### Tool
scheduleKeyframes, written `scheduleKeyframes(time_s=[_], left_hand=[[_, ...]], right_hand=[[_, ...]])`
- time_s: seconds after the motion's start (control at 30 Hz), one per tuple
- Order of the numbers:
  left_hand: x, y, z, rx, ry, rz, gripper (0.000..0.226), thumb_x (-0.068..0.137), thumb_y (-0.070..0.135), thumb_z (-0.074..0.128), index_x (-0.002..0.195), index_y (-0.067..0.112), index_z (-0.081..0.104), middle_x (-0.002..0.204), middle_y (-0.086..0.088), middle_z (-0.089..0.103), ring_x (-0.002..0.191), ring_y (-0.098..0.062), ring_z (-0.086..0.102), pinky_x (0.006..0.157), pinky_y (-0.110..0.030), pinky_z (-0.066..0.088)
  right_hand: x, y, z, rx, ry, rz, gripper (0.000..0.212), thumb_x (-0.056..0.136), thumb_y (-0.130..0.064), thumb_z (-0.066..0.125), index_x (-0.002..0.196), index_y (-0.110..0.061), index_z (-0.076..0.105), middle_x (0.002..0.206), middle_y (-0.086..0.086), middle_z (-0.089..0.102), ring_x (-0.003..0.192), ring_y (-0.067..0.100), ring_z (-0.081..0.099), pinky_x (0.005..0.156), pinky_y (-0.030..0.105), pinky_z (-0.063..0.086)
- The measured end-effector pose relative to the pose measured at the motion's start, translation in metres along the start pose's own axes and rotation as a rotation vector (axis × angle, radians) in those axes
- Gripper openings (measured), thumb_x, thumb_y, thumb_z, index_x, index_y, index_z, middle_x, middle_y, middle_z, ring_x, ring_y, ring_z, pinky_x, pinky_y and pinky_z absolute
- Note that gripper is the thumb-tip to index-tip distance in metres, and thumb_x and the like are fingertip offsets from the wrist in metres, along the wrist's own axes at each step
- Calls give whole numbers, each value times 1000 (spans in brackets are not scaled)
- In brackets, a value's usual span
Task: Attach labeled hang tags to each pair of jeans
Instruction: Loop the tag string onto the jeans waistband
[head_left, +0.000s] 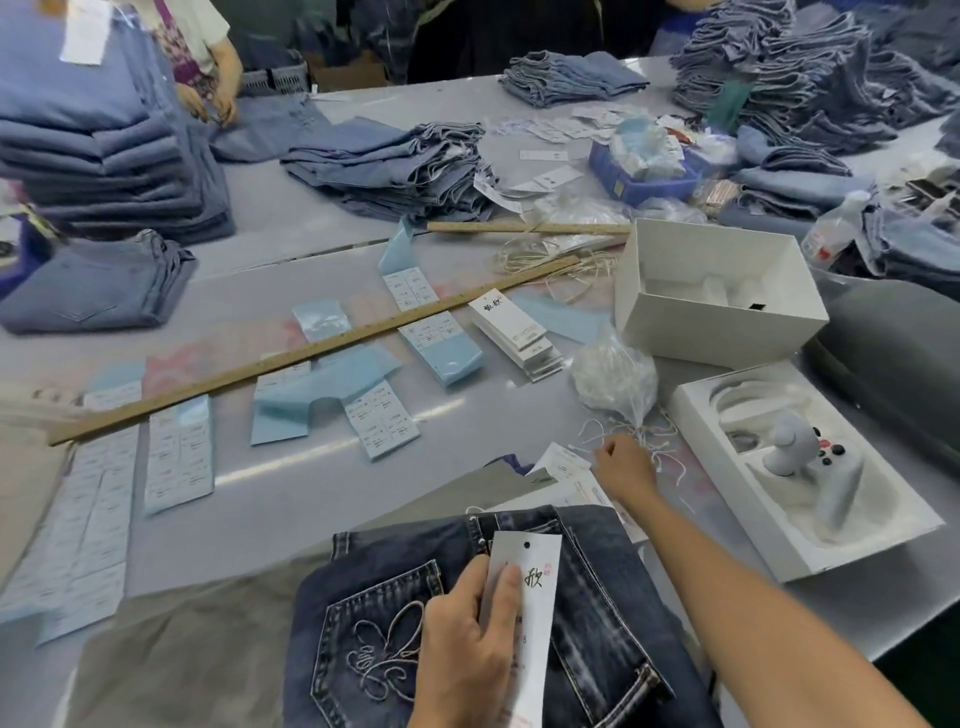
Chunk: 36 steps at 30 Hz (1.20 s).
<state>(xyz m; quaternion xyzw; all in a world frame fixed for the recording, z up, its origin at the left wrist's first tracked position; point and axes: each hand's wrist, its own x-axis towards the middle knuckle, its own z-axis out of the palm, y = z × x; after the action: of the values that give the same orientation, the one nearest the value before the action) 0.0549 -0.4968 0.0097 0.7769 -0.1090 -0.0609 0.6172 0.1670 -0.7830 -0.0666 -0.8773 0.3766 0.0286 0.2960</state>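
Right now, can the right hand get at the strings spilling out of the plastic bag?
Probably yes. The right hand is already at the loose strings below the plastic bag, with nothing between them. The left hand holds the hang tag on the jeans, clear of the way.

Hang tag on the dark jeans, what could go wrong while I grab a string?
The left hand only presses the hang tag on the dark jeans, so it may slide. The right hand reaches into tangled strings by the plastic bag and may pull up several at once.
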Motion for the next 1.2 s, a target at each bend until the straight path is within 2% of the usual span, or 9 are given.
scheduleKeyframes(time_s=[0.2, 0.3, 0.4, 0.47, 0.57, 0.63, 0.8, 0.9, 1.2], left_hand=[[1, 5, -1, -35, -7, -36, 39, 91, 62, 53, 78, 25, 58, 52, 5, 54, 43, -5, 43, 43, -24, 31], [1, 10, -4, -65, -51, -107, 26, 93, 60, 53, 104, 38, 62, 63, 0, 69, 48, -15, 60, 46, -38, 50], [0, 15, -6, -100, -58, -163, 50, 101, 29, 59, 136, 58, 37, 75, -4, 75, 56, -18, 68, 55, -39, 57], [-1, 22, -10, -172, -56, -152, 54, 101, 13, 57, 131, 56, 47, 89, -1, 76, 70, -21, 73, 63, -39, 60], [-6, 30, -15, -264, -96, -172, 24, 90, 24, 60, 102, 36, 76, 100, -2, 75, 90, -25, 71, 80, -40, 57], [-14, 32, -21, -364, -153, -203, 28, 88, 36, 58, 104, 24, 78, 103, -7, 75, 94, -29, 72, 86, -48, 56], [-20, 33, -31, -433, -182, -227, 44, 91, 56, 56, 104, 20, 78, 100, -10, 77, 91, -30, 74, 80, -40, 59], [-21, 27, -26, -327, -104, -219, 8, 90, 34, 75, 95, 30, 81, 95, 0, 78, 89, -20, 74, 79, -36, 57], [-26, 31, -25, -444, 11, -240, 31, 90, 7, 72, 105, 33, 76, 93, -11, 77, 81, -33, 72, 66, -40, 60]], right_hand=[[-44, -25, -58, 880, -142, 32, 15, 91, -3, 70, 106, -3, 68, 81, 7, 74, 71, 16, 59, 65, 26, 44], [-96, -49, -101, 1000, -376, -196, 18, 82, -24, 80, 98, -16, 77, 89, 7, 76, 76, 13, 62, 66, 23, 48], [-159, -64, -128, 906, -495, -428, 35, 76, -38, 86, 100, -15, 77, 94, 12, 75, 84, 15, 68, 73, 19, 54], [-196, -68, -131, 775, -529, -518, 18, 83, -28, 81, 99, -20, 77, 95, 8, 76, 90, 17, 72, 80, 20, 55], [-233, -60, -116, 399, -436, -627, 13, 89, -19, 77, 94, -31, 76, 91, -9, 74, 85, 12, 69, 78, 22, 54], [-248, -54, -106, 230, -334, -674, 16, 90, -19, 75, 94, -34, 73, 91, -18, 72, 87, 7, 67, 76, 16, 50], [-258, -42, -94, 182, -124, -656, 18, 88, -17, 77, 95, -33, 72, 91, -22, 70, 90, 2, 65, 76, 11, 48], [-260, -38, -95, 116, -48, -702, 20, 86, -15, 78, 94, -32, 71, 89, -22, 69, 88, 2, 64, 74, 9, 46], [-261, -23, -99, -43, 30, -745, 20, 85, -12, 79, 99, -25, 73, 95, -17, 66, 91, 3, 61, 80, 15, 50]])
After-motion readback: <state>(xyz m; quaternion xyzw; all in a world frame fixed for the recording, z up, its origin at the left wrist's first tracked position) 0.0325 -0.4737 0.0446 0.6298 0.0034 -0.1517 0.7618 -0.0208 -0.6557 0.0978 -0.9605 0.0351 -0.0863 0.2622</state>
